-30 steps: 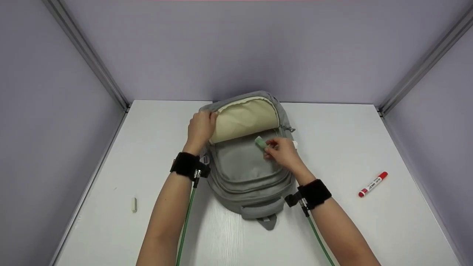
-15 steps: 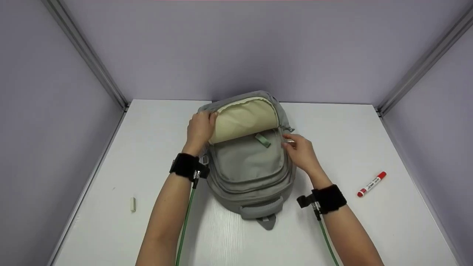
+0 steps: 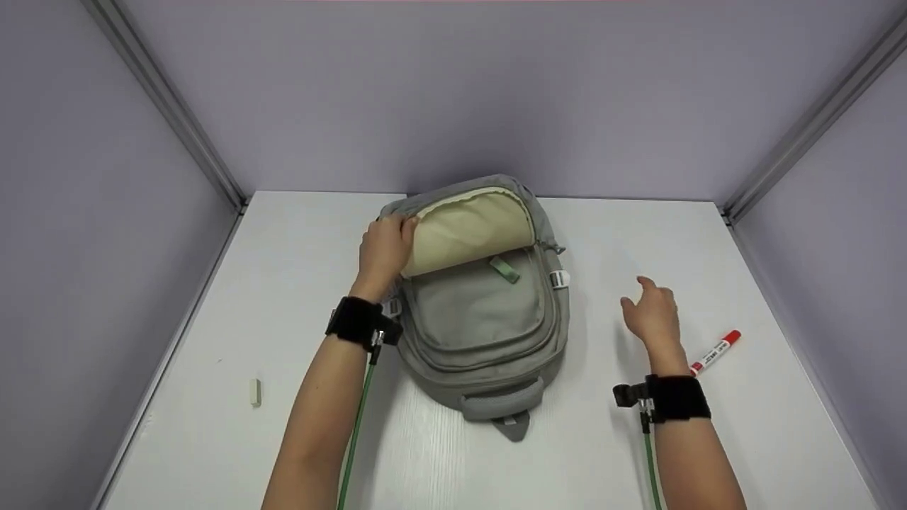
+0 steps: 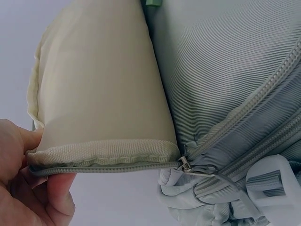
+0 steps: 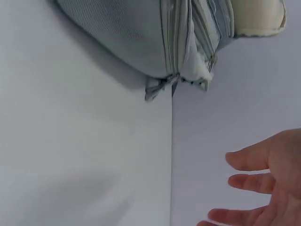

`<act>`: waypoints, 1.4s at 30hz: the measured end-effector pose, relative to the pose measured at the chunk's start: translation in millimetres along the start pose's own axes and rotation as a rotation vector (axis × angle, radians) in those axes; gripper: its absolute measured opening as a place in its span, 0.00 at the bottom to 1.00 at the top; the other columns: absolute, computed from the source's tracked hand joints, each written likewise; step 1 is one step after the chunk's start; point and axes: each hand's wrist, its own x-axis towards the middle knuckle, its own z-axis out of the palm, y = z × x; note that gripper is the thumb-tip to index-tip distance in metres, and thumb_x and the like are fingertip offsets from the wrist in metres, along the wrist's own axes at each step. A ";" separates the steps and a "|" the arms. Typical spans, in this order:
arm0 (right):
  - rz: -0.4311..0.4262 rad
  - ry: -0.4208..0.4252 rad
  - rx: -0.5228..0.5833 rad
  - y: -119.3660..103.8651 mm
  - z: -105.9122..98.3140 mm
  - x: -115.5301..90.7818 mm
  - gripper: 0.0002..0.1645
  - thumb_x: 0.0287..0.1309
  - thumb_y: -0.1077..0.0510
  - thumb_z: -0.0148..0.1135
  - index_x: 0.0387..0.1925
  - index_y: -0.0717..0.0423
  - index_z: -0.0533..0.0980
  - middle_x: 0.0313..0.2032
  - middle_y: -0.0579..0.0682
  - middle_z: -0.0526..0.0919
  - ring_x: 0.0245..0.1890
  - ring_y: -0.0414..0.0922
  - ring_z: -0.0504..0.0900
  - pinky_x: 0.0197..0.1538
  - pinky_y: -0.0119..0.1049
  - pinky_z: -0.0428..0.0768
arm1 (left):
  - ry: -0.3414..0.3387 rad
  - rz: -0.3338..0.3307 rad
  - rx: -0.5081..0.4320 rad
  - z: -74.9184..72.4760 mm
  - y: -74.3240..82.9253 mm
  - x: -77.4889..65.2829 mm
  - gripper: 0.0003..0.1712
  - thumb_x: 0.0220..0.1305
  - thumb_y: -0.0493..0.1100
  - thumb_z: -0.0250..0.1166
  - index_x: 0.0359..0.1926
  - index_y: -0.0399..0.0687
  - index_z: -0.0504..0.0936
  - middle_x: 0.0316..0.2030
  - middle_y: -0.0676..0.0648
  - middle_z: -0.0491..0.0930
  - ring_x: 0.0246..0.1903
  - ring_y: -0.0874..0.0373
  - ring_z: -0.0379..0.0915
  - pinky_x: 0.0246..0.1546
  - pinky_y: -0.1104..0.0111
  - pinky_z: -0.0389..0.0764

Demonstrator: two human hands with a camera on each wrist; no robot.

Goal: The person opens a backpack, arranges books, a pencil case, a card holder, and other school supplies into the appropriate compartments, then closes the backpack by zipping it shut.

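Note:
A grey backpack [image 3: 475, 312] lies on the white table, its front pocket unzipped and the cream-lined flap [image 3: 471, 227] folded back. My left hand [image 3: 385, 251] pinches the flap's edge; in the left wrist view the thumb is above and the fingers [image 4: 61, 195] below the zipped rim. On the pocket's grey fabric, just below the flap, rests a small green block [image 3: 504, 270], its kind unclear. Away to the right of the backpack, my right hand [image 3: 653, 312] is in the air with fingers apart, holding nothing. Close beside its wrist lies a red-and-white marker [image 3: 717, 352], partly covered by the arm.
A small pale block [image 3: 256, 392] lies on the table [image 3: 184, 439] at the left. Grey-lilac panels [image 3: 453, 92] wall the table at the back and sides. A green cable [image 3: 354, 432] runs along each forearm.
My right hand has let go of the green block on the pocket fabric and moved right, away from the backpack toward the marker. The left hand has stayed on the flap.

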 end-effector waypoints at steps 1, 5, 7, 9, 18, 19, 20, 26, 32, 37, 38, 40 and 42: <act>0.051 -0.034 -0.044 8.3 -3.1 -1.8 0.32 0.67 0.59 0.54 0.66 0.73 0.61 0.56 0.82 0.64 0.56 0.76 0.66 0.56 0.64 0.67 | 0.002 0.003 -0.001 0.5 -0.2 -0.3 0.23 0.75 0.50 0.54 0.21 0.47 0.68 0.18 0.49 0.66 0.19 0.54 0.63 0.22 0.60 0.66; 0.194 -0.147 -0.180 40.7 -12.5 -7.5 0.35 0.67 0.55 0.52 0.67 0.73 0.58 0.53 0.86 0.62 0.52 0.80 0.66 0.50 0.66 0.69 | 0.006 0.004 -0.005 1.7 -1.2 -1.9 0.23 0.75 0.50 0.54 0.22 0.47 0.69 0.18 0.49 0.68 0.19 0.54 0.65 0.22 0.61 0.67; 0.241 -0.182 -0.204 55.8 -15.5 -9.4 0.34 0.68 0.56 0.50 0.67 0.75 0.57 0.53 0.88 0.61 0.52 0.81 0.64 0.49 0.67 0.70 | 0.011 0.002 -0.011 1.8 -1.4 -2.2 0.23 0.75 0.50 0.53 0.21 0.47 0.70 0.18 0.48 0.69 0.19 0.54 0.65 0.21 0.61 0.67; 0.284 -0.212 -0.196 69.6 -17.4 -10.6 0.32 0.67 0.59 0.46 0.66 0.75 0.55 0.52 0.90 0.59 0.52 0.83 0.62 0.49 0.67 0.69 | 0.014 0.000 -0.018 2.0 -1.5 -2.3 0.24 0.75 0.51 0.53 0.21 0.47 0.70 0.17 0.48 0.70 0.18 0.55 0.65 0.21 0.61 0.67; 0.350 -0.276 -0.182 103.4 -17.8 -16.4 0.28 0.60 0.67 0.41 0.58 0.86 0.57 0.53 0.95 0.50 0.59 0.85 0.50 0.53 0.73 0.60 | 0.007 -0.005 -0.015 5.3 -2.1 -2.6 0.23 0.75 0.51 0.53 0.22 0.47 0.69 0.19 0.49 0.68 0.19 0.55 0.64 0.21 0.62 0.66; 0.348 -0.264 -0.180 104.3 -17.7 -17.0 0.28 0.60 0.67 0.41 0.56 0.86 0.58 0.52 0.95 0.53 0.58 0.84 0.52 0.52 0.73 0.61 | 0.008 -0.004 -0.016 5.8 -2.0 -2.5 0.23 0.75 0.51 0.53 0.22 0.47 0.69 0.19 0.49 0.68 0.19 0.55 0.64 0.21 0.62 0.66; 0.351 -0.250 -0.176 104.7 -17.8 -17.4 0.28 0.60 0.66 0.42 0.56 0.87 0.58 0.51 0.94 0.53 0.56 0.84 0.55 0.51 0.71 0.64 | 0.008 -0.002 -0.019 6.1 -2.0 -2.6 0.23 0.75 0.51 0.53 0.22 0.47 0.69 0.19 0.49 0.68 0.19 0.55 0.64 0.21 0.62 0.66; 0.359 -0.190 -0.170 104.8 -18.0 -18.9 0.23 0.61 0.65 0.44 0.48 0.86 0.66 0.40 0.87 0.66 0.41 0.74 0.72 0.37 0.57 0.75 | 0.009 0.005 -0.034 7.4 -2.6 -3.1 0.22 0.75 0.51 0.54 0.22 0.48 0.68 0.18 0.50 0.66 0.18 0.56 0.63 0.20 0.62 0.65; 0.353 -0.175 -0.170 104.9 -17.0 -17.6 0.20 0.61 0.67 0.42 0.45 0.84 0.69 0.39 0.83 0.70 0.42 0.74 0.71 0.38 0.58 0.74 | 0.009 0.000 -0.035 8.3 -1.3 -2.4 0.22 0.75 0.51 0.54 0.22 0.48 0.68 0.18 0.49 0.67 0.19 0.55 0.64 0.21 0.62 0.66; 0.353 -0.186 -0.178 104.0 -16.2 -17.5 0.21 0.59 0.68 0.42 0.46 0.86 0.68 0.41 0.84 0.67 0.45 0.77 0.69 0.38 0.60 0.75 | 0.010 0.014 -0.031 8.5 -1.4 -3.1 0.23 0.75 0.51 0.53 0.22 0.47 0.69 0.18 0.48 0.69 0.18 0.55 0.66 0.20 0.62 0.67; 0.353 -0.187 -0.182 103.8 -16.1 -17.4 0.20 0.59 0.69 0.42 0.46 0.86 0.68 0.41 0.83 0.67 0.46 0.77 0.69 0.38 0.60 0.75 | 0.010 0.018 -0.030 8.4 -1.6 -3.2 0.23 0.75 0.51 0.53 0.22 0.47 0.70 0.18 0.48 0.70 0.18 0.55 0.67 0.20 0.62 0.67; 0.356 -0.187 -0.191 103.7 -16.0 -16.6 0.19 0.58 0.69 0.43 0.45 0.84 0.69 0.41 0.81 0.66 0.46 0.76 0.68 0.39 0.61 0.74 | 0.010 0.020 -0.027 8.4 -2.0 -3.2 0.23 0.76 0.51 0.53 0.22 0.47 0.70 0.18 0.47 0.72 0.17 0.54 0.68 0.20 0.62 0.68; 0.358 -0.185 -0.204 102.9 -15.9 -15.9 0.18 0.59 0.69 0.44 0.45 0.82 0.70 0.41 0.80 0.67 0.46 0.74 0.69 0.41 0.61 0.73 | 0.013 0.009 -0.024 8.6 -2.2 -2.9 0.23 0.75 0.52 0.53 0.22 0.47 0.70 0.19 0.46 0.73 0.18 0.54 0.69 0.21 0.61 0.69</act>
